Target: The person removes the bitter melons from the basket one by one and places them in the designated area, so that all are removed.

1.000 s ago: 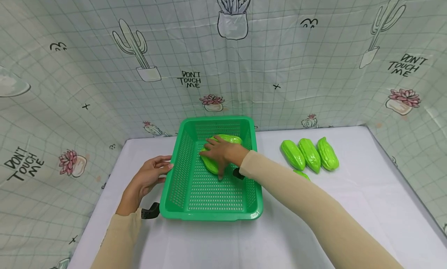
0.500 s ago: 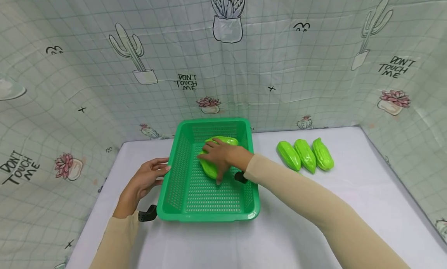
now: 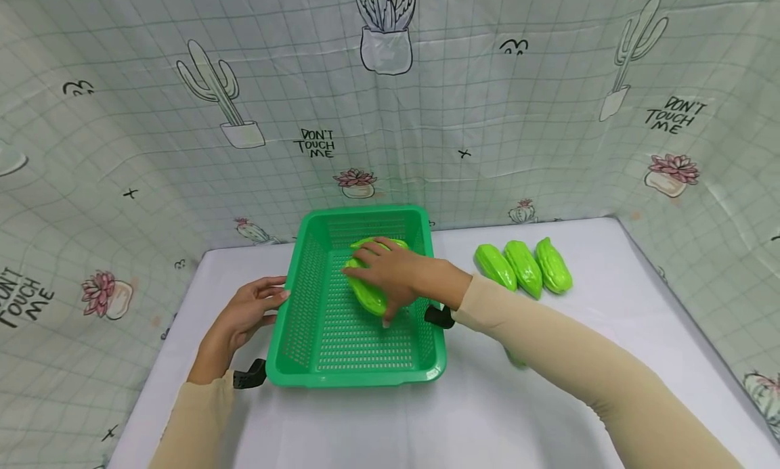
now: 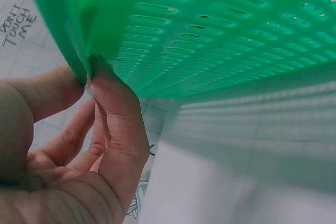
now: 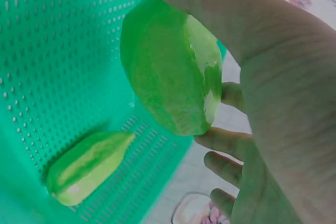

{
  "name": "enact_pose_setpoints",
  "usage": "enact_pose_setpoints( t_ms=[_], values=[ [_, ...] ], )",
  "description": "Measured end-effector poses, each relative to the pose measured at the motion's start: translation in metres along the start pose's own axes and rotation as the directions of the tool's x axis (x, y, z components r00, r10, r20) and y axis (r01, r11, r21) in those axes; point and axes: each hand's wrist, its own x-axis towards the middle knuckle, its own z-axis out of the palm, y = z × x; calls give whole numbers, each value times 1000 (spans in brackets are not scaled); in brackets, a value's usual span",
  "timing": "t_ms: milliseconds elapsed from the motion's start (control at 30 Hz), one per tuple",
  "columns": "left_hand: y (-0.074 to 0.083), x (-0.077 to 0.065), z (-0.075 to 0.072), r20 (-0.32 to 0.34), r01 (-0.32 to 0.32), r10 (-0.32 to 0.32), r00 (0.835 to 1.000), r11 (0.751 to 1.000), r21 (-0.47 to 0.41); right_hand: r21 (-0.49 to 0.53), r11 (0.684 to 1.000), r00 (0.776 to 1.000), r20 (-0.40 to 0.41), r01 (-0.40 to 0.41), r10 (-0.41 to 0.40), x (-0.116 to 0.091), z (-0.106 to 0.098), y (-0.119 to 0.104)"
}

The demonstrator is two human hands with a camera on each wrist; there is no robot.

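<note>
My left hand (image 3: 258, 308) pinches the left rim of a green plastic basket (image 3: 356, 379) between thumb and fingers; the left wrist view shows the hand (image 4: 100, 145) at that rim. Inside the basket, my right hand (image 3: 393, 273) holds a glossy light-green bitter melon (image 3: 368, 296) from above, fingers spread over it and thumb on the near side. In the right wrist view that bitter melon (image 5: 170, 66) sits between the thumb side and fingers. A second bitter melon (image 5: 92, 169) lies on the basket floor, mostly covered by my hand in the head view.
Three more bitter melons (image 3: 523, 269) lie side by side on the white table (image 3: 609, 333) right of the basket. Another green one (image 3: 515, 358) peeks from under my right sleeve. A cloth printed with cacti (image 3: 390, 117) hangs behind and at the sides.
The head view has shifted a little to the right. My right hand and the bitter melon in it have moved slightly right and nearer within the basket. The left hand keeps its place at the rim.
</note>
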Motion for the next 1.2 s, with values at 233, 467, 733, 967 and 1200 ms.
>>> enact_pose_setpoints(
  t_ms=[233, 467, 733, 967, 1200],
  values=[
    [0, 1, 1, -7, 6, -6, 1000, 1000, -4, 46, 999, 996, -82, -19, 23, -31, -4, 8],
    [-2, 1, 0, -6, 1, -2, 1000, 1000, -11, 61, 998, 984, -176, -2, 13, -57, 0, 16],
    [-1, 0, 1, 1, -10, 10, 1000, 1000, -21, 86, 996, 968, -245, -28, 49, -81, 7, 23],
    [-1, 0, 1, -4, -1, 1, 1000, 1000, -25, 135, 990, 943, -324, -35, 77, -103, 14, 27],
    [0, -1, 2, -6, -1, 1, 1000, 1000, -26, 136, 990, 921, -380, -36, 86, -120, 25, 30]
  ],
)
